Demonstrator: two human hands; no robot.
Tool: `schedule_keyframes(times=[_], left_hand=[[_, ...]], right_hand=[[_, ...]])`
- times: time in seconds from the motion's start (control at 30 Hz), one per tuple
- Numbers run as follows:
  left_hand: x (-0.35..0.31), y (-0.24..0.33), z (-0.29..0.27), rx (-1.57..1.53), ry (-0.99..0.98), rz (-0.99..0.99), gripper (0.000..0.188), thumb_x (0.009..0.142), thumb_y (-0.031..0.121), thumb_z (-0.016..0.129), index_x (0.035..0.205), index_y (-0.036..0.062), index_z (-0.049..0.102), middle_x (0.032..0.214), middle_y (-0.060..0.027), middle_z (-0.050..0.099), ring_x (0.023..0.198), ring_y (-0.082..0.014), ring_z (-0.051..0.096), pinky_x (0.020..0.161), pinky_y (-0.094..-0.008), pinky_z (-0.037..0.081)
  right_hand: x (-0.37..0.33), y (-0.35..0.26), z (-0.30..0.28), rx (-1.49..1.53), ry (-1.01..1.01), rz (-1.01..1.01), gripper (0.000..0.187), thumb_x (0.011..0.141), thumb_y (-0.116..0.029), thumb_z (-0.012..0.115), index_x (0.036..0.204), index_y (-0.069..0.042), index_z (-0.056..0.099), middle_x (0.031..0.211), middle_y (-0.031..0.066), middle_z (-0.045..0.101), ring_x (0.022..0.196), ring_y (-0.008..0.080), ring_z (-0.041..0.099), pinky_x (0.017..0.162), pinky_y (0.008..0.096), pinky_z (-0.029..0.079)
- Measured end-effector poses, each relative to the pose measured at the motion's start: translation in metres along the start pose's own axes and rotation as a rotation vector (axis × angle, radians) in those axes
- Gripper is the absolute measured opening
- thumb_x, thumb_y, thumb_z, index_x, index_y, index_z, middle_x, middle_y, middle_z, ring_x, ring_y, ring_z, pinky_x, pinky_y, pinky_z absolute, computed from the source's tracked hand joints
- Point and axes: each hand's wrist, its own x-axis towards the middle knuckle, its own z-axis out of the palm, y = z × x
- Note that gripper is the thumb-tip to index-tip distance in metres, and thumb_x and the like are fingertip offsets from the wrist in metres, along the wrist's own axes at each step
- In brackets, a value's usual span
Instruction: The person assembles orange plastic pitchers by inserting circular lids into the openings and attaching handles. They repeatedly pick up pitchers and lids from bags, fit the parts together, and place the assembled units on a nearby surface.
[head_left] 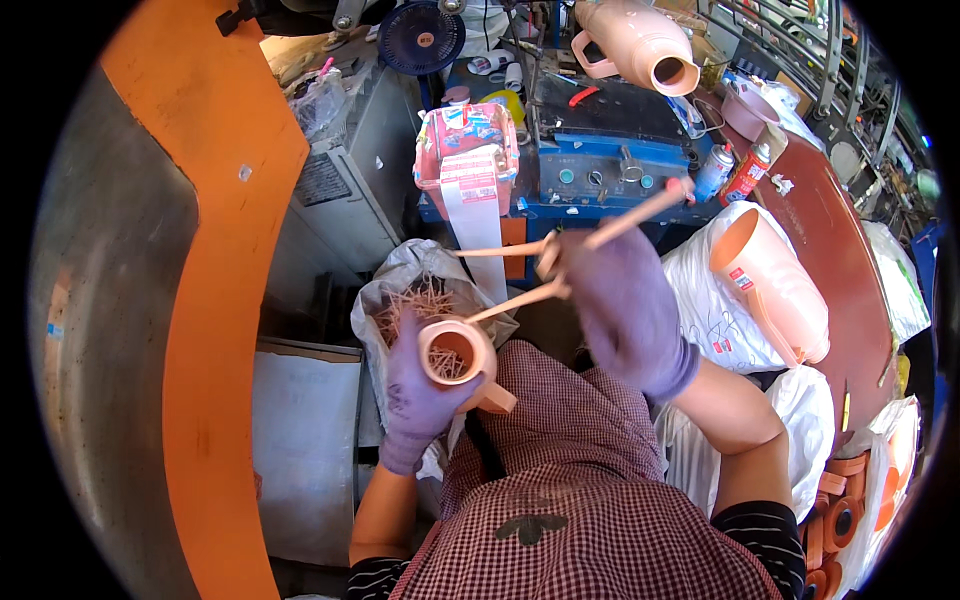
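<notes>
— Cup (pixel 455 352), peach plastic: where? 
— Gripped in the left hand (pixel 420 395) above the lap, handle partly hidden. 
— Right hand (pixel 625 305)? 
— Closed on thin plastic strips (pixel 520 295); fingers hidden.

We see bright daylight from the upper right, soft shadows below, slight blur throughout, and strong fisheye bending near black corners.

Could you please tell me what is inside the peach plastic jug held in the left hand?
Inside the peach jug, held by the gloved left hand, thin peach plastic strips lie against the far inner wall. The rim and shadow hide the bottom, so how deep they go cannot be seen.
</notes>
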Motion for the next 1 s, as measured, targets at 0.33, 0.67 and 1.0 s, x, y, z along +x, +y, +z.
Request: schedule_keyframes(times=[0.33,0.67,1.0], left_hand=[[0.007,-0.034,-0.031,-0.093,0.172,-0.181,0.110,0.062,0.009,0.085,0.148,-0.0042,0.018,0.133,-0.0153,0.051,0.121,-0.0265,0.053,0.104,-0.0386,0.043],[0.002,-0.067,-0.045,-0.256,0.617,-0.343,0.108,0.063,0.009,0.081,0.152,0.0011,0.020,0.133,-0.0179,0.052,0.119,-0.0287,0.054,0.104,-0.0402,0.044],[-0.100,-0.150,-0.007,-1.105,0.627,-0.675,0.055,0.092,0.031,0.063,0.137,0.0060,0.044,0.135,-0.0109,0.052,0.125,-0.0251,0.051,0.105,-0.0434,0.042]], right_hand=[[0.039,0.204,0.119,0.365,0.273,0.760,0.040,0.093,-0.014,0.055,0.129,0.000,0.048,0.116,0.0183,0.066,0.102,0.0265,0.066,0.088,0.0355,0.051],[0.072,0.236,0.178,-0.138,-0.117,0.303,0.033,0.084,-0.012,0.064,0.117,-0.008,0.062,0.114,0.0171,0.063,0.105,0.0348,0.062,0.092,0.0410,0.050],[0.023,0.210,0.234,-0.338,-0.259,0.303,0.013,0.083,-0.018,0.066,0.094,-0.011,0.063,0.095,0.0105,0.062,0.099,0.0300,0.061,0.084,0.0429,0.048]])
